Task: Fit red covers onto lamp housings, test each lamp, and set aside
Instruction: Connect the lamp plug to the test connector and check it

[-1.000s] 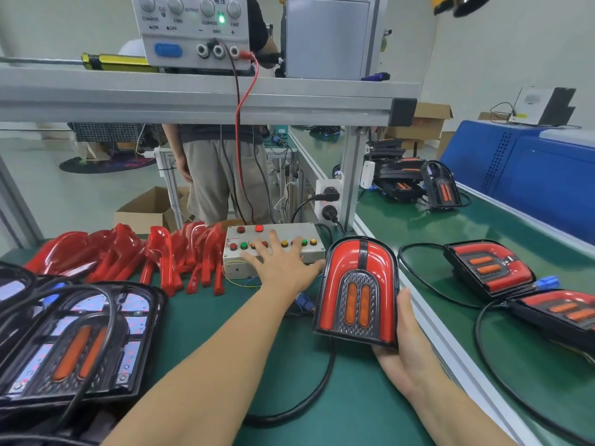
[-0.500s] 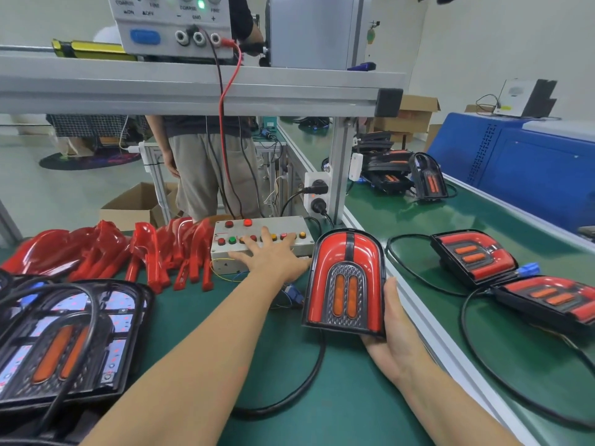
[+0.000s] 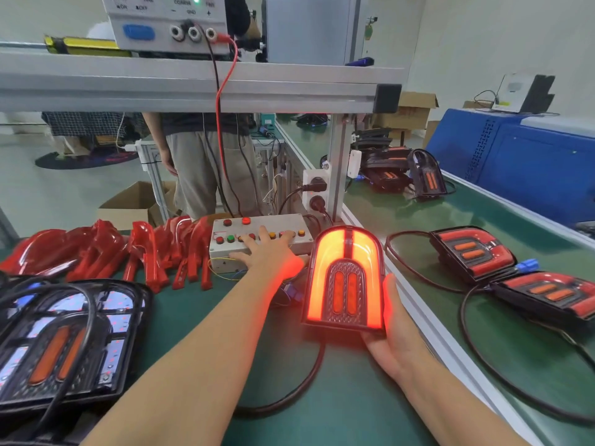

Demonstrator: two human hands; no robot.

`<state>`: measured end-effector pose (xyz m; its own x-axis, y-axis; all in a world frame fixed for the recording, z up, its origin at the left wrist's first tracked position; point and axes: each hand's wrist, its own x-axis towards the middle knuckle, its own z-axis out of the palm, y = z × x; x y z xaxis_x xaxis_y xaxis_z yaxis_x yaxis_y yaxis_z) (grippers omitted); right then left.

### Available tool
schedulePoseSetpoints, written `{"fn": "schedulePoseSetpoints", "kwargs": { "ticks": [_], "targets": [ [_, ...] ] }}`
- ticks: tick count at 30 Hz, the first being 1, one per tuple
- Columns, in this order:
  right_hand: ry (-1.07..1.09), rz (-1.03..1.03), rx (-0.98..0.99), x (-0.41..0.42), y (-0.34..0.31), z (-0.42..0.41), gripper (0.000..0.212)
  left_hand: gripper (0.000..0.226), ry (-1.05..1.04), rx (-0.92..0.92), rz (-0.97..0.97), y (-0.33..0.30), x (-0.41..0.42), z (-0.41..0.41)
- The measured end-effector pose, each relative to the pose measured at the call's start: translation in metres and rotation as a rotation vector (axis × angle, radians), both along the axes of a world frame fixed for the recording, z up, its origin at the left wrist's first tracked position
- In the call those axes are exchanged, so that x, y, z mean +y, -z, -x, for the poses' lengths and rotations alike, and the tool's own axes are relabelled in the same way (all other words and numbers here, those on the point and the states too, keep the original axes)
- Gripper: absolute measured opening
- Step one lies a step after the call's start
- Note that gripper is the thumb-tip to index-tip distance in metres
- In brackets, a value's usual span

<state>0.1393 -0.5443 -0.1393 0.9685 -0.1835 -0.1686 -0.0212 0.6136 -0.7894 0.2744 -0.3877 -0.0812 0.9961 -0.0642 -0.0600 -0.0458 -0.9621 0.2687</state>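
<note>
Lit lamp near bench edge; right hand beneath.

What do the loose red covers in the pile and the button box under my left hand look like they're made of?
Red covers: likely translucent moulded plastic, glossy; they show bright highlights and the red deepens where they overlap.

Button box: a pale grey casing with a matte, even finish; painted metal or plastic, the look leaves it open. Its coloured round buttons look like plastic. The left hand rests on it.
</note>
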Motion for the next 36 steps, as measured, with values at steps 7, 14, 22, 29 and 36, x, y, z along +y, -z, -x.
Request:
{"fn": "schedulePoseSetpoints", "kwargs": {
  "ticks": [7,14,22,29,36],
  "targets": [
    [-0.021,0.012,-0.010,-0.001,0.004,-0.001,0.061,0.067,-0.005,0.014,-0.072,-0.003,0.000,-0.002],
    [-0.025,0.046,-0.001,-0.001,0.000,0.002,0.065,0.078,0.020,0.031,-0.037,-0.009,0.004,-0.004],
    [-0.021,0.065,0.032,0.000,-0.001,0.001,0.066,0.077,0.038,0.036,-0.036,-0.009,0.007,-0.005],
    [-0.005,-0.001,0.020,0.000,-0.001,0.000,0.065,0.063,0.098,-0.149,-0.254,-0.003,0.005,-0.009],
    [0.005,-0.006,0.029,0.000,-0.001,0.001,0.066,0.068,0.123,-0.202,-0.316,0.002,0.005,-0.010]
  ]
}}
